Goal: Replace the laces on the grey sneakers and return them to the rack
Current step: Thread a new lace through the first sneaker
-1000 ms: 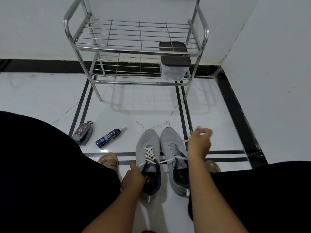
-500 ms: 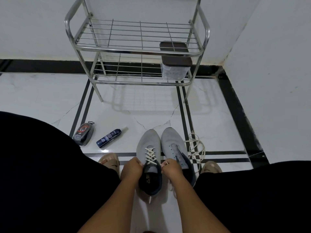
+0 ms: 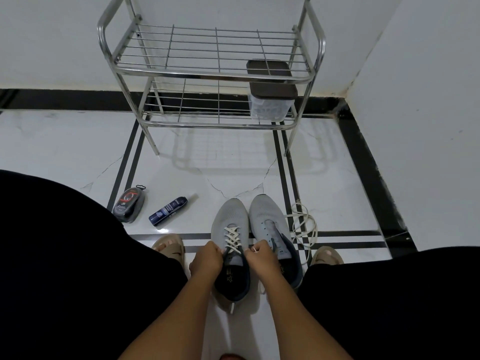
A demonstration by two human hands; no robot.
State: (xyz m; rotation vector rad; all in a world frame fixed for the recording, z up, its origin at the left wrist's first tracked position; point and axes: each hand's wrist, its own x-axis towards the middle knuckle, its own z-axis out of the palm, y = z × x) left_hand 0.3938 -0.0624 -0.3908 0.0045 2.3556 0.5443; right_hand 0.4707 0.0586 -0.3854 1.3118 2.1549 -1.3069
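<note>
Two grey sneakers stand side by side on the white floor, toes pointing away from me. The left sneaker (image 3: 230,216) carries a white lace (image 3: 233,237) crossed through its eyelets. The right sneaker (image 3: 267,214) has bare eyelets. My left hand (image 3: 207,259) grips the left side of the left sneaker's collar. My right hand (image 3: 261,258) pinches a lace end at that collar's right side. A loose white lace (image 3: 302,226) lies coiled on the floor right of the right sneaker. The steel rack (image 3: 207,74) stands against the far wall.
A clear box with a dark lid (image 3: 271,100) sits on the rack's lower shelf at the right. A shoe polish sponge (image 3: 128,205) and a dark blue spray bottle (image 3: 168,210) lie on the floor at the left. My sandalled feet (image 3: 168,246) flank the sneakers.
My right hand dropped the lace it had drawn out of the right sneaker, which now lies coiled on the floor, and came over to the left sneaker's collar. My left hand shifted slightly there.
</note>
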